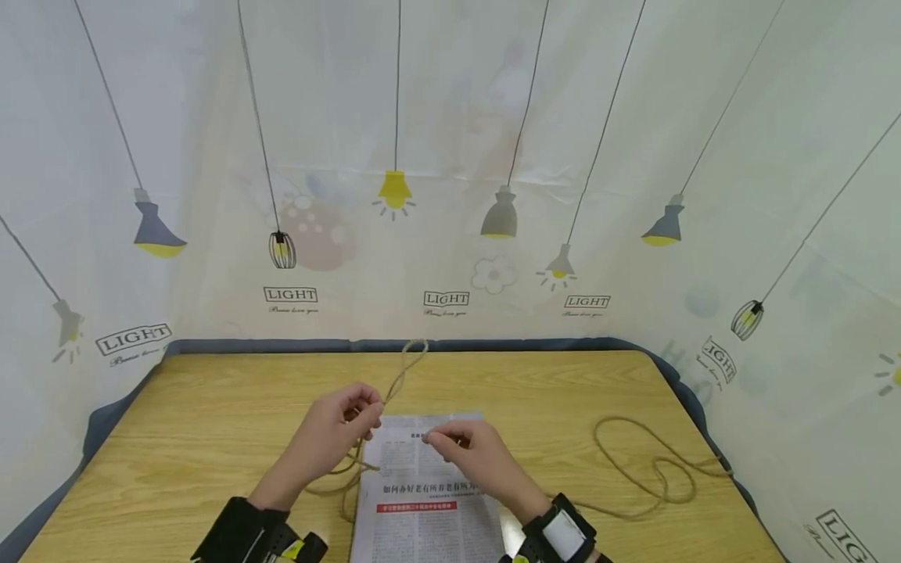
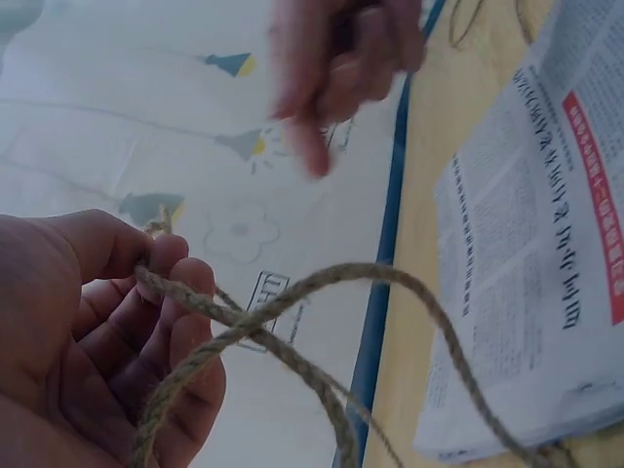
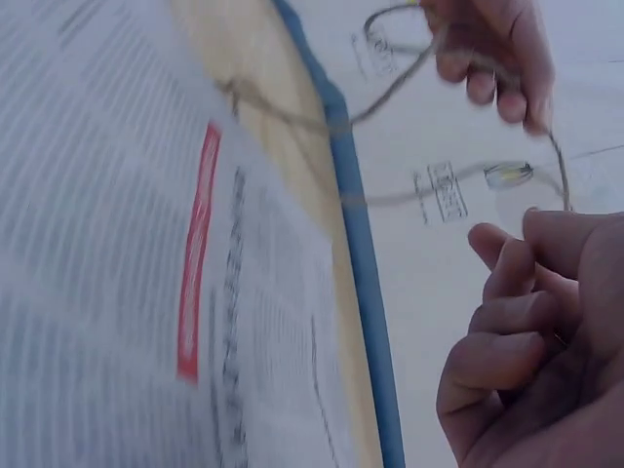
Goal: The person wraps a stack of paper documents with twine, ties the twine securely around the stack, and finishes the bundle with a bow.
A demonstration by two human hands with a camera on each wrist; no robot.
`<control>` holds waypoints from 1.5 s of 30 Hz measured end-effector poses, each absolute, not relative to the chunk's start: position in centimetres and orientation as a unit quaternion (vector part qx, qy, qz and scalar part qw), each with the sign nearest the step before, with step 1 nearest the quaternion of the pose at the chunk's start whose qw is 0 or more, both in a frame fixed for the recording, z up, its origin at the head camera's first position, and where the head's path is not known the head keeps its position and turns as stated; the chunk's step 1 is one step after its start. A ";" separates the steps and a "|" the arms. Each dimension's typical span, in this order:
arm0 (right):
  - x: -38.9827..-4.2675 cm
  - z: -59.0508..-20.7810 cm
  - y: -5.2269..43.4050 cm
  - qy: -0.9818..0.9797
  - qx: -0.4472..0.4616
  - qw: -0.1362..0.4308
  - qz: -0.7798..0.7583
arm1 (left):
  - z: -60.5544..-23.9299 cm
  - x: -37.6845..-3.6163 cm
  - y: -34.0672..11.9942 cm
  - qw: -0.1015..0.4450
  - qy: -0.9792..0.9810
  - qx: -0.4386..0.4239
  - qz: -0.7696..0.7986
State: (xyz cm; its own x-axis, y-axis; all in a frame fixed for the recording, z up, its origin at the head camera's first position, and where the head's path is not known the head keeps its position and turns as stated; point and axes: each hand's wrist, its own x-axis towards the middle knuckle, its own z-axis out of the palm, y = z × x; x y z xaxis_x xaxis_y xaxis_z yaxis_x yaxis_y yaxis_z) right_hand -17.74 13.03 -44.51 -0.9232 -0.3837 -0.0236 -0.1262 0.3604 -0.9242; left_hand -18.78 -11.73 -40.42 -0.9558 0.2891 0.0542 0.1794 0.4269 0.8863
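Note:
My left hand (image 1: 338,426) pinches a tan jute rope (image 1: 397,383) between thumb and fingertips, over the far left corner of the newspaper. A narrow loop rises beyond those fingertips. In the left wrist view, two strands of the rope (image 2: 292,363) cross below the fingers and hang down. My right hand (image 1: 472,453) is over the newspaper (image 1: 422,516), right of the left hand, its fingers loosely bent. No rope shows in its grasp. In the right wrist view, one rope strand (image 3: 561,161) runs from the left hand to close behind the right fingertips (image 3: 487,244).
A long stretch of rope (image 1: 662,489) lies in loose curves on the right of the wooden table (image 1: 549,383). More coils (image 1: 331,489) lie left of the newspaper. A light curtain (image 1: 450,117) printed with lamps hangs around the table's back and sides.

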 end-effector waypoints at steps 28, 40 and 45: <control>-18.3 -43.5 11.5 0.717 -0.015 0.099 -0.690 | -42.5 -18.5 -9.1 0.044 0.872 0.229 0.430; -19.3 -41.6 16.5 0.699 0.002 0.014 -0.715 | -43.2 -19.0 -10.7 0.032 0.884 0.143 0.445; -19.6 -40.6 19.4 0.710 0.020 -0.024 -0.704 | -44.8 -18.9 -11.8 0.051 0.904 0.142 0.400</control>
